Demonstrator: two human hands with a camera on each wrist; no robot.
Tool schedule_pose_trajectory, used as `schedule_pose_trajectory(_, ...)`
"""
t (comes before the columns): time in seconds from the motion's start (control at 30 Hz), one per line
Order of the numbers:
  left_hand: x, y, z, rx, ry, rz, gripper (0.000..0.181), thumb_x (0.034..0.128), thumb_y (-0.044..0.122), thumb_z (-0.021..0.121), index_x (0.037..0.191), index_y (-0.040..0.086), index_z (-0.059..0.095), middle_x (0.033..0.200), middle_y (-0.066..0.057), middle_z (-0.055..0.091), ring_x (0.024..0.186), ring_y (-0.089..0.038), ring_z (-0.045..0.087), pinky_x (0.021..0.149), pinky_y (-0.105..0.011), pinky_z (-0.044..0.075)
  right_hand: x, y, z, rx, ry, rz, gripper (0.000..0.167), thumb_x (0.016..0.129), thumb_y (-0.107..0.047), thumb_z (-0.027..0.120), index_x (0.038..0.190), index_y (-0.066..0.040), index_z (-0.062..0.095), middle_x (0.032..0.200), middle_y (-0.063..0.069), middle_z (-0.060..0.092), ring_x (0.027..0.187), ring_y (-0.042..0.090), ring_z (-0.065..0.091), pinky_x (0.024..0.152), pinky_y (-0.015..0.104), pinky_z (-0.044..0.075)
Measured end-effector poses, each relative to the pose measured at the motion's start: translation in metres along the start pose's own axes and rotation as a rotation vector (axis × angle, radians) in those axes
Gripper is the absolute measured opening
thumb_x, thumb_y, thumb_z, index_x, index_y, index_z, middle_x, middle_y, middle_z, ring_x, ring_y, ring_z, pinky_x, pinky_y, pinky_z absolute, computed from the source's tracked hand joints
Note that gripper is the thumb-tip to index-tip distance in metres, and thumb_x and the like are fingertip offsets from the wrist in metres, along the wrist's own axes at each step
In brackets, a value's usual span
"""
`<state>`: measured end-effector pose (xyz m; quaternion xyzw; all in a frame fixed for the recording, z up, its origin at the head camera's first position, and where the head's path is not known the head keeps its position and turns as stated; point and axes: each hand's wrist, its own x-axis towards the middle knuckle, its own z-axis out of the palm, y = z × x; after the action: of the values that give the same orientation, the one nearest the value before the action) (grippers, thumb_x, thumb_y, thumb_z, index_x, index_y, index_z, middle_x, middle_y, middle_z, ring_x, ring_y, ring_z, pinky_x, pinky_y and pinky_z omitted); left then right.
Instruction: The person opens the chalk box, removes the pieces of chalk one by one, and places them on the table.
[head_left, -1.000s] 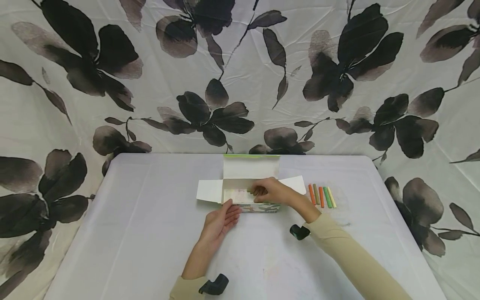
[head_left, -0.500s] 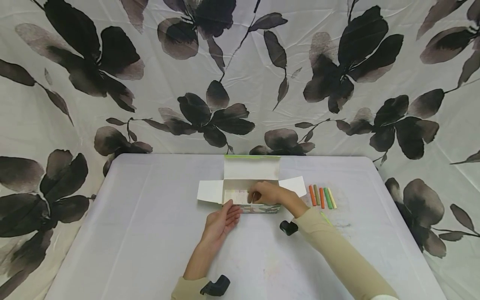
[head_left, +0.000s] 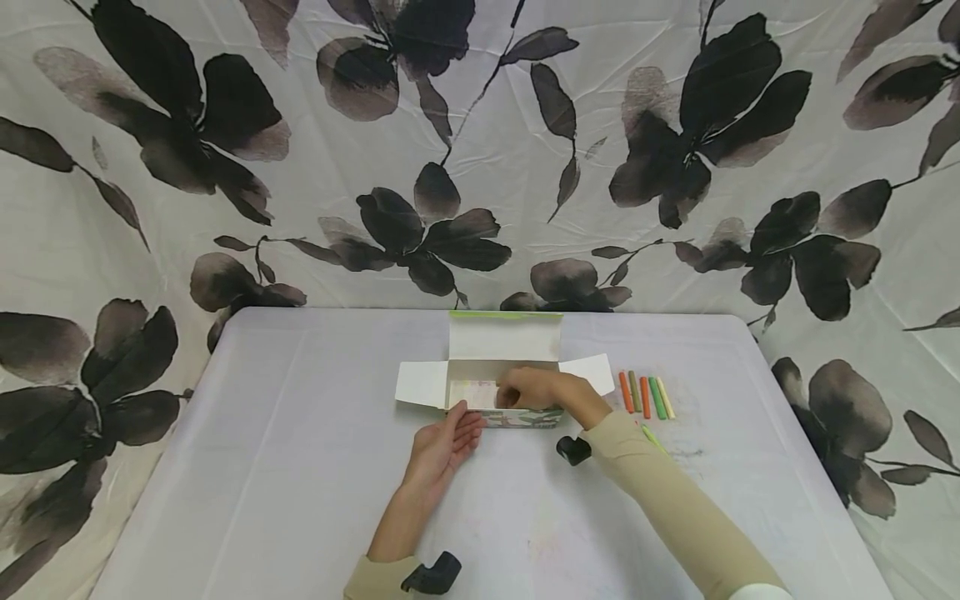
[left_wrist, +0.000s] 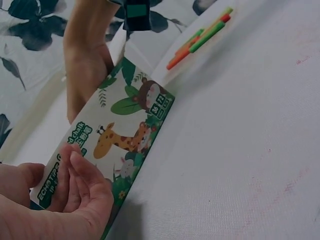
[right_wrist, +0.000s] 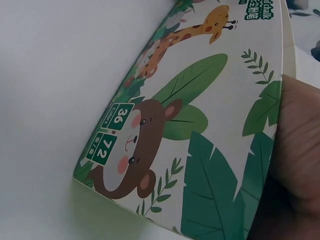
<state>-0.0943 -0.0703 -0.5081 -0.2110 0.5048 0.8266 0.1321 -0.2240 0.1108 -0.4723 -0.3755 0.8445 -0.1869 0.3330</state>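
An open chalk box (head_left: 517,419) with giraffe and bear pictures stands at the table's middle, its white flaps spread out. My left hand (head_left: 442,442) rests at the front left of the box, thumb at the rim and fingers loosely along the printed face; the left wrist view shows this hand (left_wrist: 75,195) close by the lettering. My right hand (head_left: 536,389) reaches down inside the box's right half. Its fingertips are hidden by the front wall, so what they touch is not visible. Several chalk sticks (head_left: 647,397) in orange, brown, green and yellow lie in a row to the right.
A yellow-green chalk stick (head_left: 654,437) lies apart, partly behind the right sleeve (head_left: 660,492). The right flap (head_left: 588,371) reaches close to the chalk row. Behind the white table (head_left: 300,450) hangs a floral cloth (head_left: 465,150).
My right hand has moved lower into the box, and its forearm has shifted left. The yellow-green chalk stick beside the sleeve has come into view. My left hand stays in place.
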Motion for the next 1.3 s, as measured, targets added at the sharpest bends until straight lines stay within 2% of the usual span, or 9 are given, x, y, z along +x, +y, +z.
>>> schedule_pose_trajectory(0.13,0.000,-0.001,0.001,-0.006,-0.005,-0.004,0.046,0.1049,0.032,0.062,0.124,-0.010,0.059,0.107,-0.011,0.072,0.093,-0.010,0.068,0.081,-0.019,0.056,-0.002,0.003,0.001,-0.012,0.015,-0.022,0.011,0.096,0.000,0.068,0.103,-0.005,0.075,0.097,0.002,0.072,0.087,0.007,0.061,0.083,0.023,0.052)
schedule_pose_trajectory(0.3,-0.001,-0.001,0.002,-0.007,-0.007,-0.006,0.044,0.1054,0.030,0.062,0.123,-0.010,0.058,0.105,-0.011,0.073,0.091,-0.010,0.068,0.079,-0.019,0.056,-0.006,0.006,0.002,-0.022,0.080,-0.058,0.005,0.099,-0.005,0.068,0.101,-0.005,0.073,0.092,0.000,0.069,0.081,0.006,0.058,0.077,0.022,0.051)
schedule_pose_trajectory(0.43,-0.001,-0.001,0.002,-0.003,-0.007,-0.003,0.043,0.1059,0.028,0.061,0.122,-0.012,0.059,0.103,-0.011,0.074,0.089,-0.010,0.069,0.078,-0.019,0.056,-0.011,0.007,0.003,-0.019,0.141,-0.095,0.008,0.100,-0.008,0.068,0.104,-0.003,0.073,0.091,0.000,0.068,0.079,0.007,0.055,0.074,0.023,0.050)
schedule_pose_trajectory(0.57,-0.001,-0.002,0.001,0.004,-0.007,0.004,0.045,0.1055,0.029,0.061,0.122,-0.012,0.060,0.101,-0.009,0.074,0.088,-0.010,0.069,0.077,-0.019,0.057,-0.018,0.006,0.002,-0.004,0.203,-0.134,0.014,0.100,-0.006,0.066,0.110,0.000,0.074,0.097,0.004,0.070,0.083,0.009,0.058,0.077,0.024,0.052)
schedule_pose_trajectory(0.67,-0.001,-0.002,0.000,0.008,0.000,0.005,0.046,0.1052,0.030,0.062,0.122,-0.013,0.061,0.098,-0.008,0.075,0.087,-0.010,0.069,0.076,-0.019,0.057,-0.025,0.005,-0.002,0.046,0.237,-0.152,0.018,0.100,-0.005,0.066,0.115,0.002,0.072,0.101,0.007,0.072,0.088,0.011,0.063,0.080,0.025,0.054)
schedule_pose_trajectory(0.83,-0.001,-0.002,-0.002,0.003,0.005,0.004,0.046,0.1052,0.030,0.062,0.121,-0.013,0.061,0.097,-0.008,0.075,0.086,-0.009,0.069,0.076,-0.019,0.057,-0.040,0.008,-0.012,0.163,0.283,-0.188,0.020,0.100,-0.004,0.065,0.117,0.005,0.070,0.099,0.015,0.073,0.089,0.018,0.069,0.081,0.027,0.058)
schedule_pose_trajectory(1.1,-0.001,0.000,-0.002,0.013,-0.012,0.007,0.047,0.1048,0.031,0.063,0.123,-0.013,0.061,0.102,-0.009,0.074,0.092,-0.012,0.070,0.079,-0.019,0.057,-0.068,0.019,-0.022,0.266,0.418,-0.125,0.020,0.097,-0.006,0.071,0.115,0.002,0.072,0.094,0.005,0.072,0.086,0.016,0.068,0.079,0.031,0.057)
schedule_pose_trajectory(1.3,0.000,0.001,-0.003,0.011,-0.005,0.001,0.048,0.1037,0.032,0.065,0.123,-0.012,0.060,0.101,-0.008,0.074,0.092,-0.012,0.070,0.079,-0.020,0.057,-0.088,0.026,-0.024,0.344,0.470,-0.124,0.021,0.096,-0.012,0.074,0.113,0.001,0.072,0.092,0.009,0.073,0.085,0.019,0.069,0.080,0.030,0.057)
